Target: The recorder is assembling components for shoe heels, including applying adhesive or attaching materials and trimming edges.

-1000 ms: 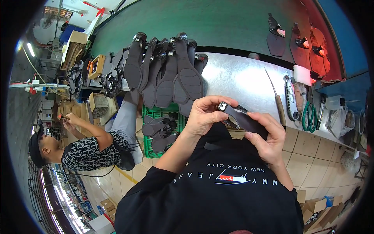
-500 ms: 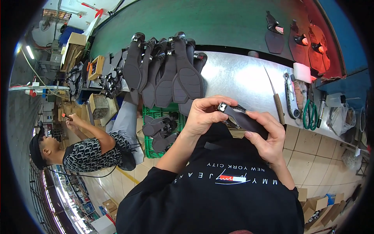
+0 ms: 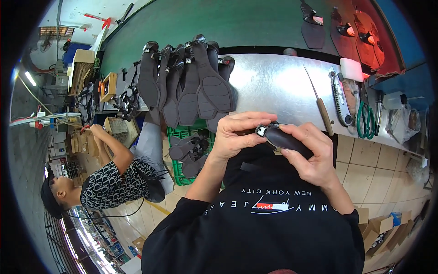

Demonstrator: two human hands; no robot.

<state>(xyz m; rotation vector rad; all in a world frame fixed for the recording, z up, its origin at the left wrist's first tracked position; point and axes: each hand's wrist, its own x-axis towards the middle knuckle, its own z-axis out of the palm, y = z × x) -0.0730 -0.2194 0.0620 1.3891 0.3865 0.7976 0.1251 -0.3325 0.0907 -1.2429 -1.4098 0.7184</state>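
A black sandal (image 3: 287, 141) with a shiny silver fitting at one end is held up in front of my chest, above the near edge of the metal table. My left hand (image 3: 232, 135) pinches the end with the silver fitting between thumb and fingers. Around the sandal's other end my right hand (image 3: 312, 153) is closed, thumb underneath and fingers on top. Much of the sandal is hidden by my fingers. To the left on the table, several dark sandals (image 3: 188, 98) lie in an overlapping row, soles showing.
On the metal table (image 3: 269, 82) lie an awl (image 3: 323, 112), a utility knife (image 3: 339, 100), green-handled scissors (image 3: 364, 122), a black marker (image 3: 379, 112) and a white block (image 3: 351, 70). Beyond runs a green belt (image 3: 255, 27). A green crate (image 3: 181, 178) stands below; a co-worker (image 3: 107, 182) is at left.
The sandal has turned in my hands, so its smooth dark surface shows more, and my right fingers have shifted along it. The co-worker's hands have moved. The whole view has shifted slightly.
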